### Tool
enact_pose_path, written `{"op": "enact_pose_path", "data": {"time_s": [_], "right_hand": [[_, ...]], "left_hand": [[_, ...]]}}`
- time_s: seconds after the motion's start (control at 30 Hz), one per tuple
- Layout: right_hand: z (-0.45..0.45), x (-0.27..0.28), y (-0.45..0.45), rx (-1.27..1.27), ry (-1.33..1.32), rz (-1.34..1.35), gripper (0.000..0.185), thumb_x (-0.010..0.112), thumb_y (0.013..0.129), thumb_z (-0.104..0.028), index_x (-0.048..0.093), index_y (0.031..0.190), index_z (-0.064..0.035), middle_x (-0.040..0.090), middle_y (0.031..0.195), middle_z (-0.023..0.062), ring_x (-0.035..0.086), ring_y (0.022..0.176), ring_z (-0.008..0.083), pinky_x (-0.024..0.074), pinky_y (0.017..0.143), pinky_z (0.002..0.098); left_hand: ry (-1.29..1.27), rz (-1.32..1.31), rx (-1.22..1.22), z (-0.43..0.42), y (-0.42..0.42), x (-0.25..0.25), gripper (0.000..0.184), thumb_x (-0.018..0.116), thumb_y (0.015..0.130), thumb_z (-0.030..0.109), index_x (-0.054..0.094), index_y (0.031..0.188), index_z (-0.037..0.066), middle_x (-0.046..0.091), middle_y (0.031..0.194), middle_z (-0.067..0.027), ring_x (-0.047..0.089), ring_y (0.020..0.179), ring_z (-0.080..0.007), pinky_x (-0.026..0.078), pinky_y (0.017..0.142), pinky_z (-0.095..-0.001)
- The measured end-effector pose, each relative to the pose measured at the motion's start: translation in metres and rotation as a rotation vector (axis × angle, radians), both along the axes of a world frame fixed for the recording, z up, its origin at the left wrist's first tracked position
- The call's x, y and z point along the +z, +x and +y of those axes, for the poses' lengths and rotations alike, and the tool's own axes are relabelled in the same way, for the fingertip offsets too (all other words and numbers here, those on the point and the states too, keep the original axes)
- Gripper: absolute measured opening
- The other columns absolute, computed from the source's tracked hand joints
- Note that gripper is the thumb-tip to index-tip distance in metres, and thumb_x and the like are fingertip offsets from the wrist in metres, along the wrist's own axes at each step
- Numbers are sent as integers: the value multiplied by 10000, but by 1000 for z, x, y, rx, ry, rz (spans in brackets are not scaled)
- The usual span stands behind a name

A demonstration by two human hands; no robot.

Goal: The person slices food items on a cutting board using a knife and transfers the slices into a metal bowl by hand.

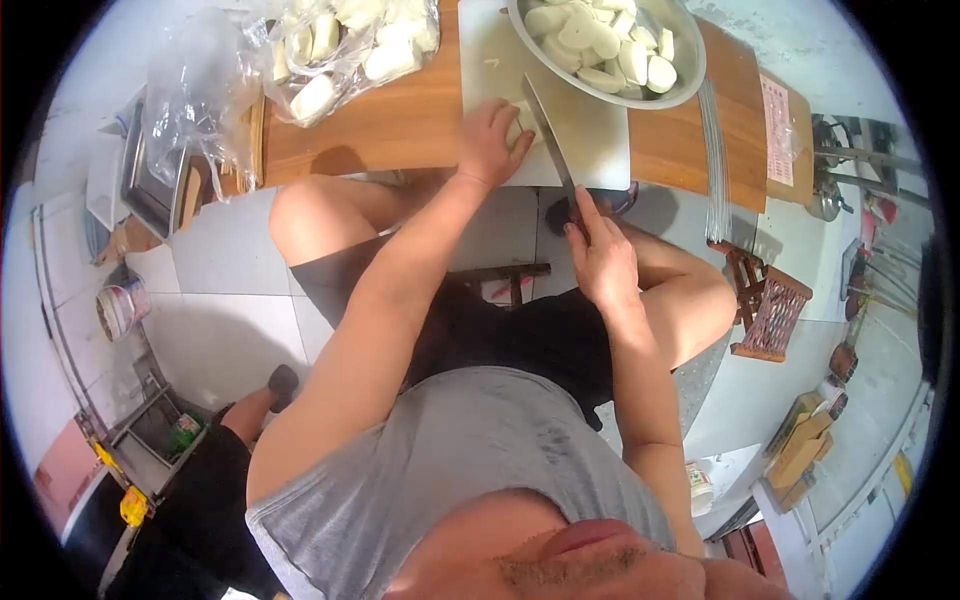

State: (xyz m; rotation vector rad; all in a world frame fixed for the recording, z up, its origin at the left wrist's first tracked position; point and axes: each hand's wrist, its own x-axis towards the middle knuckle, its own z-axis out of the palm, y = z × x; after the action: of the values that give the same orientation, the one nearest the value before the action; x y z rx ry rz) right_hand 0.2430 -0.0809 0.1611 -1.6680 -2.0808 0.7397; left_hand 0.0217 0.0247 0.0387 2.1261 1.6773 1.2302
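On a white cutting board, my left hand rests with its fingers bent over a pale white piece. My right hand is wrapped round the dark handle of a long knife. The blade lies just right of the piece and points away from me. Whether the blade touches the piece is too small to tell. At the board's far right stands a metal bowl with several pale cut slices. Several larger white pieces sit in a clear plastic bag at the far left.
The wooden table carries an empty-looking plastic bag at its left and a bundle of thin metal skewers at its right. A small folding stool stands on the floor at the right. Part of another person shows at the lower left.
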Motion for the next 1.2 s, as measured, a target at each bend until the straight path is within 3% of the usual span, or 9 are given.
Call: {"op": "enact_pose_path", "data": {"time_s": [0.1,0.2,0.3,0.4,1.2], "right_hand": [[-1,5,-2,-18,-22,-11,544,670,920,-215,530,1445,-225,675,911,149,677,810,384,563,714,489],[-3,4,-4,-18,-9,1,532,659,931,-226,526,1446,-241,675,927,147,675,810,390,562,712,496],[-3,3,-3,-30,-69,-12,531,650,939,-227,517,1453,-246,675,936,154,674,820,393,557,717,500],[-3,5,-4,-21,-84,-23,530,647,940,-226,516,1454,-248,665,918,160,668,820,395,549,721,505],[-9,12,-8,-15,-108,-106,531,612,955,-243,492,1472,-253,652,899,188,660,793,431,537,711,542]], "left_hand": [[111,46,20,1,3,3,416,787,790,213,620,1131,44,620,1197,-157,578,1116,-372,468,930,-473],[200,6,-6,9,7,3,373,784,753,159,631,1072,40,633,1081,-170,608,970,-399,491,812,-484],[162,4,-61,10,7,5,371,776,753,144,638,1080,37,642,1092,-170,610,991,-407,495,832,-485],[53,9,-37,7,6,-3,307,751,809,146,672,1088,45,658,1196,-144,617,1112,-375,491,952,-468],[134,-5,-40,9,6,-8,330,744,773,109,664,1087,47,660,1135,-141,629,1012,-367,505,861,-455]]}}
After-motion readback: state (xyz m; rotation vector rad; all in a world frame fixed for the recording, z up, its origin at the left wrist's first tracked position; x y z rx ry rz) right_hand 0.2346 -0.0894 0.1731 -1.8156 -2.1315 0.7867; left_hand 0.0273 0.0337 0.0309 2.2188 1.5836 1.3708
